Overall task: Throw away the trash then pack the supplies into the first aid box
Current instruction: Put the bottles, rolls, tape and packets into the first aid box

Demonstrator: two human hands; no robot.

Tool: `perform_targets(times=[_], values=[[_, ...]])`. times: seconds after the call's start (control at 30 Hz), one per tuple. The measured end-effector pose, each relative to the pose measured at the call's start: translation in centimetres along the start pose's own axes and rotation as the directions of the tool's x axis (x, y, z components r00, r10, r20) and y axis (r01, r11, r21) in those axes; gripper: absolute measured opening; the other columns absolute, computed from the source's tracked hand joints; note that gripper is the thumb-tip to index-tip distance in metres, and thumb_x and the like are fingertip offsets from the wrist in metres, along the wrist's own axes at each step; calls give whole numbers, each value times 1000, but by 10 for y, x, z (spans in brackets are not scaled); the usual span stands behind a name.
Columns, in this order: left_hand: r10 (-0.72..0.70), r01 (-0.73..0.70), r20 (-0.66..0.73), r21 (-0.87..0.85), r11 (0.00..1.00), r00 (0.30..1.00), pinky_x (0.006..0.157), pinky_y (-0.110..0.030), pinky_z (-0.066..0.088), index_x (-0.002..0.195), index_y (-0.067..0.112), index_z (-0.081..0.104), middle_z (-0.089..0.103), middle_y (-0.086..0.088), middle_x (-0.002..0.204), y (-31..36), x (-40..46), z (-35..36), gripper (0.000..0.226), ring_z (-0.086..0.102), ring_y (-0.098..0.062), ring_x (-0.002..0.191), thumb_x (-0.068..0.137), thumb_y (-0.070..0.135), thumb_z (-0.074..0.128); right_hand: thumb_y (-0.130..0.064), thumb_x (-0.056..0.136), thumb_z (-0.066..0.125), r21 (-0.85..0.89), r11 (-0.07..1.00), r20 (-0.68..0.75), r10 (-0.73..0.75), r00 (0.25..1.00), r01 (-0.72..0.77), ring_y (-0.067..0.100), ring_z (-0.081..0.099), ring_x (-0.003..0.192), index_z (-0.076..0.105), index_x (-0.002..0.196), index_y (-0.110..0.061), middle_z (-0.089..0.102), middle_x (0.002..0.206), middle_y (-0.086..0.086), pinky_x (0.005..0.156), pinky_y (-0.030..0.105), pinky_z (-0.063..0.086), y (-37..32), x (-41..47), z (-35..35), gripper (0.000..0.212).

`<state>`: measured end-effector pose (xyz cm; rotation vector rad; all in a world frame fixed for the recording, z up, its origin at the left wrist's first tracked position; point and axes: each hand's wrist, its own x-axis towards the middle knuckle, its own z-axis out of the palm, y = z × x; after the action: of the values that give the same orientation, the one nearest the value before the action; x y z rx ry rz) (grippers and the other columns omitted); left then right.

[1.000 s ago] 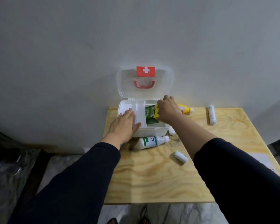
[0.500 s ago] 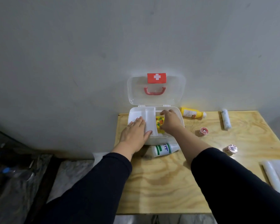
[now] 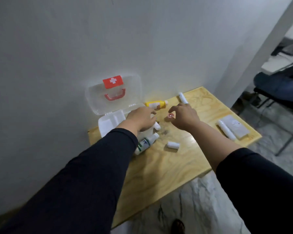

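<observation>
The white first aid box [image 3: 108, 123] stands open at the table's back left, and its clear lid [image 3: 113, 93] with a red cross leans on the wall. My left hand [image 3: 140, 119] hovers over the box's right side, holding nothing. My right hand [image 3: 184, 118] is open, its thumb and forefinger just beside a small pink tape roll [image 3: 170, 115] on the table. A yellow bottle [image 3: 155, 104] lies behind the hands. Nearer me lie a white bottle with a green label [image 3: 146, 143], a short bandage roll [image 3: 172, 145] and a small white roll [image 3: 157, 126].
A long white roll [image 3: 183, 97] lies at the back of the wooden table [image 3: 167, 166]. Another long roll [image 3: 226, 130] and flat clear packets [image 3: 233, 126] sit near the right edge. A chair with a seated person [image 3: 277, 85] is beyond the table on the right.
My right hand has come out of the box and moved right to the pink tape roll. My left hand has slid right across the box. The view has swung right.
</observation>
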<state>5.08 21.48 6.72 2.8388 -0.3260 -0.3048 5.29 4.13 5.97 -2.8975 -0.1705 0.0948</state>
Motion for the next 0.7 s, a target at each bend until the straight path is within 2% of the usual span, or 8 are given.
perform_targets(times=[0.1,0.2,0.3,0.37,0.43,0.57,0.7], values=[[65,-63,51,-24,998,997,97,-37,46,132,25,58,55,1,140,40,18,12,40,53,-24,125,96,37,46,-23,89,53,-13,991,28,133,991,-132,29,43,126,58,124,-27,51,135,6,96,39,41,46,-20,-7,35],[142,-140,91,-32,990,986,100,-38,46,133,25,58,57,-1,138,79,36,30,41,53,-24,126,96,38,47,-25,91,52,-4,969,37,245,969,-245,29,41,127,57,125,-26,52,132,7,98,41,39,94,-34,-12,34],[185,-182,121,-33,983,975,102,-38,42,134,23,57,54,-1,141,115,53,47,43,49,-25,129,97,41,45,-21,90,50,-13,946,44,323,945,-323,30,43,125,57,126,-25,51,133,7,99,44,43,144,-41,-15,37],[201,-195,138,-58,979,970,97,-34,42,134,23,57,55,0,139,137,67,58,41,51,-24,127,98,39,44,-28,92,49,-32,936,53,351,935,-350,32,43,126,55,129,-24,50,135,8,99,44,43,173,-40,-15,38],[196,-188,159,-65,980,968,99,-38,45,134,23,56,55,1,139,154,83,70,41,52,-22,125,96,36,45,-29,93,48,-11,923,61,384,922,-384,32,42,128,53,132,-23,49,138,9,100,43,42,202,-35,-11,40],[146,-136,189,-63,989,971,102,-41,44,135,23,55,51,0,141,178,113,91,41,50,-22,127,97,35,46,-19,92,52,92,880,84,459,884,-466,31,40,131,46,136,-18,44,142,10,100,40,42,253,-24,6,44],[92,-83,182,-61,995,979,98,-37,45,135,23,53,50,2,142,189,134,112,40,48,-21,129,97,34,45,-23,90,57,196,876,93,431,898,-440,28,47,126,49,134,-17,49,138,9,101,39,41,282,-17,32,45]])
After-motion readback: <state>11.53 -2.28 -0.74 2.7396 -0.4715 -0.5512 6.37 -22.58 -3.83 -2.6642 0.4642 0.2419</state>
